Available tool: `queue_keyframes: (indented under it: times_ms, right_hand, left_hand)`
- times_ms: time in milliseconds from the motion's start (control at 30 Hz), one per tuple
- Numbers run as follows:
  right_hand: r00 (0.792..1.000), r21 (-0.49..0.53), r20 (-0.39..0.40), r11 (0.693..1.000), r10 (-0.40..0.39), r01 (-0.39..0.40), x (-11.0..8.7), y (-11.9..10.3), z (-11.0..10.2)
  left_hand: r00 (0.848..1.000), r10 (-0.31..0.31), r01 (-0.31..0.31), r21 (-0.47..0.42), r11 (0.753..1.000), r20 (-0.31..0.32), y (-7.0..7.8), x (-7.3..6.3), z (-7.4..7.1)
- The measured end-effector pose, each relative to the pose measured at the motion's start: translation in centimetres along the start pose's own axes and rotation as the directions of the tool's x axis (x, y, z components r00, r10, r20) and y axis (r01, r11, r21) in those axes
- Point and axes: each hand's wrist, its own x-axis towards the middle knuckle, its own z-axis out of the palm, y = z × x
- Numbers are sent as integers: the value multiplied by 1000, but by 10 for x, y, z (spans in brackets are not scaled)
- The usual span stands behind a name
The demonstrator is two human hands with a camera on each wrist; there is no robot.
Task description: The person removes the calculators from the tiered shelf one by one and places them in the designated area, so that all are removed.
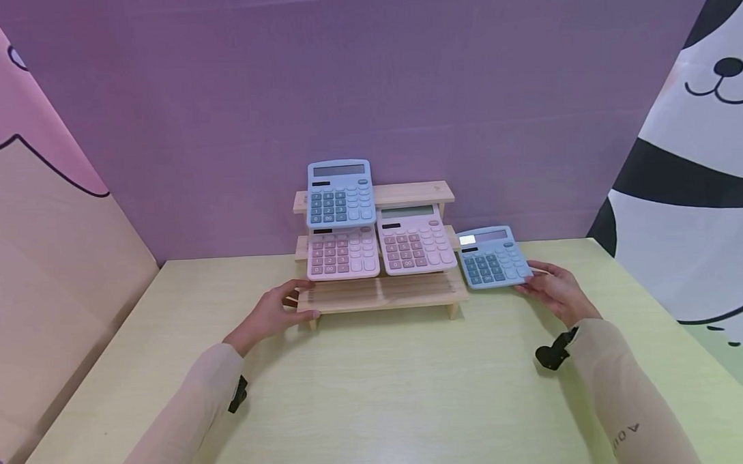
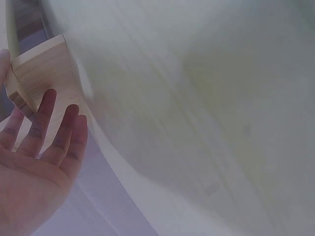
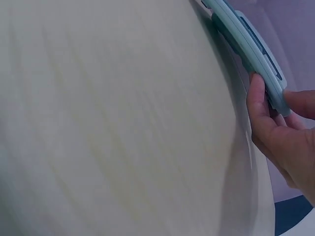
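Observation:
My left hand (image 1: 273, 314) is at the left end of a stepped wooden rack (image 1: 410, 295), thumb along the bottom step's front edge and fingers at its rear. The left wrist view has this hand (image 2: 37, 172) spanning the step's end board (image 2: 49, 69). By its lower right corner, my right hand (image 1: 554, 290) pinches a blue calculator (image 1: 492, 258) beside the rack's right end. The right wrist view shows that calculator (image 3: 256, 54) edge-on and tilted, between thumb and fingers. Another blue calculator (image 1: 341, 195) stands on the top step, above two pink calculators (image 1: 344, 253) on the middle step.
Under the rack is a pale wooden table (image 1: 377, 389). A purple backdrop (image 1: 366, 89) rises behind it, with a panda-print cloth (image 1: 700, 145) at the right and a pink and beige printed cloth (image 1: 45, 223) at the left.

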Motion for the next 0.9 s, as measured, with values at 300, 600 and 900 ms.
queue_keyframes:
  times_ms: [300,600,900]
  right_hand:
    - [1000,-75,13,997,-20,21,2,2,-1]
    - [998,-287,-45,958,-36,22,9,4,-1]
    - [997,-420,-56,907,-58,30,16,9,-5]
  left_hand:
    - [1000,-4,4,7,1000,0,0,0,0]
    - [1000,6,-6,1,1000,-4,-2,0,1]
    - [1000,8,-8,1,1000,-8,-2,1,1]
